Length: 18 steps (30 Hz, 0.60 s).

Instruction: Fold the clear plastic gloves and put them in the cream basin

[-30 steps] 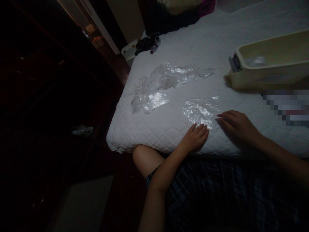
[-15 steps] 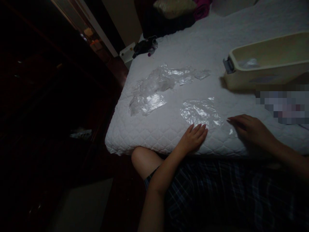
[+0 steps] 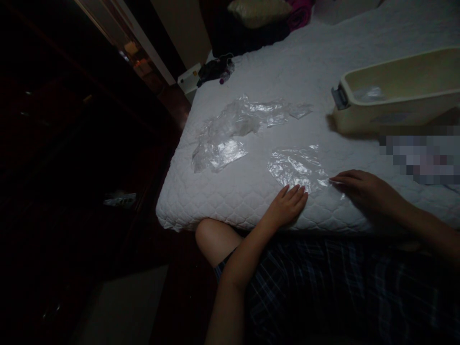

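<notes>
A clear plastic bag [image 3: 300,163] lies spread on the white quilted mattress [image 3: 223,194] in front of me. Across its near edge rests my left hand [image 3: 289,206], palm down, fingers stretched out. At the bag's right corner, my right hand [image 3: 362,189] has thumb and fingers pinched together on the film. How much of the film sits between those fingertips is hidden. Farther back and to the left, several more clear plastic bags [image 3: 233,124] lie crumpled and overlapping.
A cream plastic bin [image 3: 381,115] with a grey latch stands at the right, some clear plastic inside. Dark items [image 3: 213,69] lie at the mattress's far left corner. Behind them are a dark bundle [image 3: 247,38] and a pink roll [image 3: 301,12]. The bed edge drops off at the left.
My right hand has shifted slightly left, onto the right corner of the plastic bag. My left hand has stayed almost still on the near edge.
</notes>
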{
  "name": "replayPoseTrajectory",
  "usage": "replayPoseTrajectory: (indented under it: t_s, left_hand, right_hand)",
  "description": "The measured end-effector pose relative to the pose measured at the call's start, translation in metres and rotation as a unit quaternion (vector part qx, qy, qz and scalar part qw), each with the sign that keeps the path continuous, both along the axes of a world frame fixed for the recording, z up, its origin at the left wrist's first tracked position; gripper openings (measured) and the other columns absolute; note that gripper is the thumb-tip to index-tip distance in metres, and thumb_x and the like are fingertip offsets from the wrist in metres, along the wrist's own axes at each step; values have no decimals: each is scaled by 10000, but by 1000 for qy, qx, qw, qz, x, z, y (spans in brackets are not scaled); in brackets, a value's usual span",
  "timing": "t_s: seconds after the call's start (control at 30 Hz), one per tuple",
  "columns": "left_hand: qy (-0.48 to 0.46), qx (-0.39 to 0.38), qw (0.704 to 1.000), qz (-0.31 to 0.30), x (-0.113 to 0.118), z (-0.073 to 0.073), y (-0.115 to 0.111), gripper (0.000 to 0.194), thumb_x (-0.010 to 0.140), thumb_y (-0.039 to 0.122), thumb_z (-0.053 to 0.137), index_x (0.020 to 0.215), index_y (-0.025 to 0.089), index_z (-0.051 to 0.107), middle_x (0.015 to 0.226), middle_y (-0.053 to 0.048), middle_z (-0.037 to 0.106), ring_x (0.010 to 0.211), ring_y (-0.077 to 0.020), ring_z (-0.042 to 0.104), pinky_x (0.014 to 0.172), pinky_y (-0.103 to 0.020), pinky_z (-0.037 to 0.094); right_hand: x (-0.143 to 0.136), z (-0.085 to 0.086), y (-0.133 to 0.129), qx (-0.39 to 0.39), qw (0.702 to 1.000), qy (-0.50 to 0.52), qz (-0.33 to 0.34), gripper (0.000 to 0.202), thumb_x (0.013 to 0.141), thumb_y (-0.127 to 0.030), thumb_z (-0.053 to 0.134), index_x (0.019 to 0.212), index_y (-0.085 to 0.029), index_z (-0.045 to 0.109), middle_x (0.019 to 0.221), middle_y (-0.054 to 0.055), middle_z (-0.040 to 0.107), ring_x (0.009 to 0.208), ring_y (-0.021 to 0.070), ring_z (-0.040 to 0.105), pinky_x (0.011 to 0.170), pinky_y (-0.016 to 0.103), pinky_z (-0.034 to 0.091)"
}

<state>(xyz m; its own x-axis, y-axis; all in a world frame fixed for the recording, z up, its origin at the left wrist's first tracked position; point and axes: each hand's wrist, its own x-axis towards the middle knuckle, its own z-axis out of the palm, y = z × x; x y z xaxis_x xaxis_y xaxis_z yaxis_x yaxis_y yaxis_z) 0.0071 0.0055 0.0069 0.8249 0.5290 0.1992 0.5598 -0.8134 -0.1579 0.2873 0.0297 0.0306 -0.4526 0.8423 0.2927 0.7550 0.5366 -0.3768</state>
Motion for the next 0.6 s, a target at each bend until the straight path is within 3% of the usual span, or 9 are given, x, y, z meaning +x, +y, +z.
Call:
replayPoseTrajectory:
  t_s: [0.6]
  left_hand:
    - [-4, 18, 1000, 1, 0, 2, 0, 447, 948, 170, 311, 1347, 86, 493, 1464, -141, 455, 1383, -255, 402, 1145, -461, 355]
  right_hand:
    - [-2, -6, 1, -30, 998, 60, -6, 269, 899, -305, 479, 1010, -186, 693, 1007, 154, 686, 921, 259, 639, 832, 404, 509]
